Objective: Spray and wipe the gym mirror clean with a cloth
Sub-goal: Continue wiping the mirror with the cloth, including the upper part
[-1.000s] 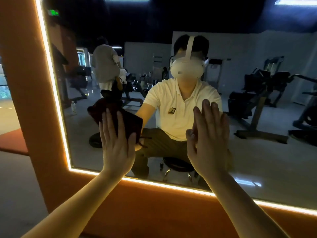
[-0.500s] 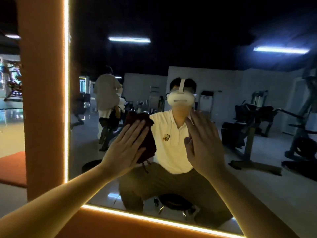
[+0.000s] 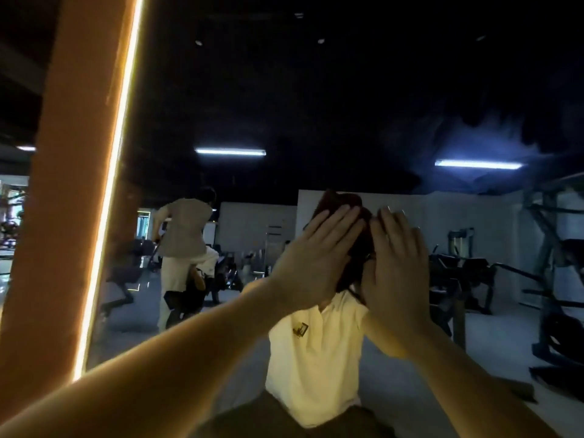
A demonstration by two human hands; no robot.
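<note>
- Left hand (image 3: 316, 260) lies flat, fingers straight, pressing the cloth (image 3: 339, 199) on the mirror (image 3: 284, 105), well right of its lit left edge.
- Right hand (image 3: 395, 273), flat too, sits just beside; most glass lies above.

Over the last second the left hand (image 3: 316, 257), flat on the dark red cloth (image 3: 339, 200), has slid up and rightward across the mirror (image 3: 284, 90) until it lies just beside the right hand (image 3: 395, 263), which has also risen, both now above the reflected pale shirt (image 3: 313, 358).
</note>
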